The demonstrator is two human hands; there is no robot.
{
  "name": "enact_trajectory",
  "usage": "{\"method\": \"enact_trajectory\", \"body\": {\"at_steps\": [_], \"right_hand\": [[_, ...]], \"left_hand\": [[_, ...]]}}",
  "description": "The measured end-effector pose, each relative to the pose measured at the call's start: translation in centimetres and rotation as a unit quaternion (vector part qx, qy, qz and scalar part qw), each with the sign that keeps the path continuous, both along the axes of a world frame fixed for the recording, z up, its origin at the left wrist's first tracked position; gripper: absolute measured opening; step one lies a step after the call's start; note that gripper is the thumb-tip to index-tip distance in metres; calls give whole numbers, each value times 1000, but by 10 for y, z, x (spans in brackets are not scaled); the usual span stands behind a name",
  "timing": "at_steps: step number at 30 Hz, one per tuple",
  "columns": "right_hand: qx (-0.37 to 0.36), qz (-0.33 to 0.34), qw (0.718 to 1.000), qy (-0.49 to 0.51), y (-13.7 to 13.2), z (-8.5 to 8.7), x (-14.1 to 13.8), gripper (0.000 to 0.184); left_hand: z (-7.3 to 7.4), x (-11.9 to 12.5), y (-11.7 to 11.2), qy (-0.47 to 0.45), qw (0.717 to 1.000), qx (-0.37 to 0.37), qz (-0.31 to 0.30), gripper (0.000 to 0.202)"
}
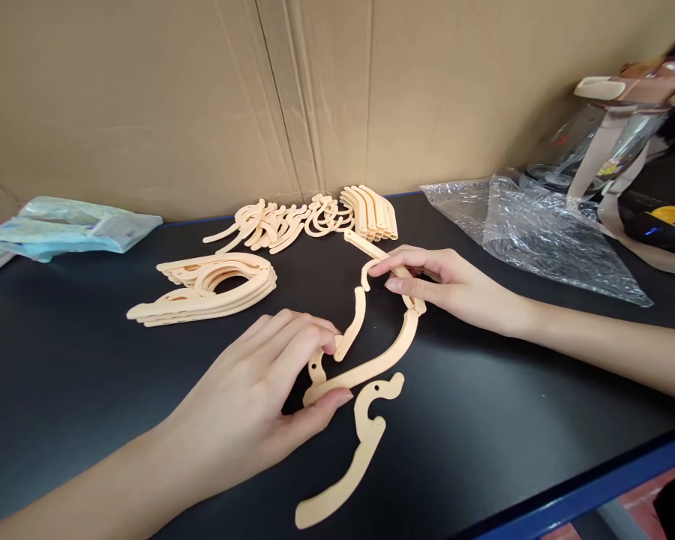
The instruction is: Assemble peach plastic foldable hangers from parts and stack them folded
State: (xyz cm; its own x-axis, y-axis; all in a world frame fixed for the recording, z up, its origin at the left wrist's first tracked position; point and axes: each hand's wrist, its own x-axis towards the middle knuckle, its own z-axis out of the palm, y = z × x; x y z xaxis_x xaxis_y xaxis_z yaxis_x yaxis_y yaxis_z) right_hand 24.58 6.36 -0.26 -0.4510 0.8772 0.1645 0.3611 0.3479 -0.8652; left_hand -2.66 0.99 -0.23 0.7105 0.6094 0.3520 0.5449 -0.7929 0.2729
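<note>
Cream plastic folding-hanger parts lie in front of me on a black table (pixel 461 442). My left hand (pixel 264 367) is closed around the lower end of a long curved hanger arm (pixel 371 367), its fingertips at a smaller curved piece (pixel 353 322). My right hand (pixel 450 289) grips the upper hanger arm (pixel 363 244) near the joint, index fingertip at a small hook end (pixel 365 276). Both arms meet at that joint in a bent shape. Nearer me, a separate hook piece (pixel 363 409) joins a curved strip (pixel 343 480). My left fingers partly hide the parts beneath.
Stacked folded hangers (pixel 225 289) lie at left. Behind are a pile of hook pieces (pixel 281 225) and a stack of hanger arms (pixel 371 214). Clear plastic film (pixel 540 225) and a strapped bottle (pixel 624 127) occupy the right; a pale blue packet (pixel 73 225) lies far left. Cardboard (pixel 146 97) stands behind.
</note>
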Motion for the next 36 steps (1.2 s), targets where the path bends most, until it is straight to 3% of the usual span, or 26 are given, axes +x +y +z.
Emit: {"method": "enact_trajectory", "body": {"at_steps": [28,36], "right_hand": [[27,46,997,-52,-1,3,-1,25],[106,95,987,-77,-5,2,1,21]], "left_hand": [[-1,-2,2,-3,1000,-8,-29,24],[2,-3,4,-12,997,-79,-22,36]]}}
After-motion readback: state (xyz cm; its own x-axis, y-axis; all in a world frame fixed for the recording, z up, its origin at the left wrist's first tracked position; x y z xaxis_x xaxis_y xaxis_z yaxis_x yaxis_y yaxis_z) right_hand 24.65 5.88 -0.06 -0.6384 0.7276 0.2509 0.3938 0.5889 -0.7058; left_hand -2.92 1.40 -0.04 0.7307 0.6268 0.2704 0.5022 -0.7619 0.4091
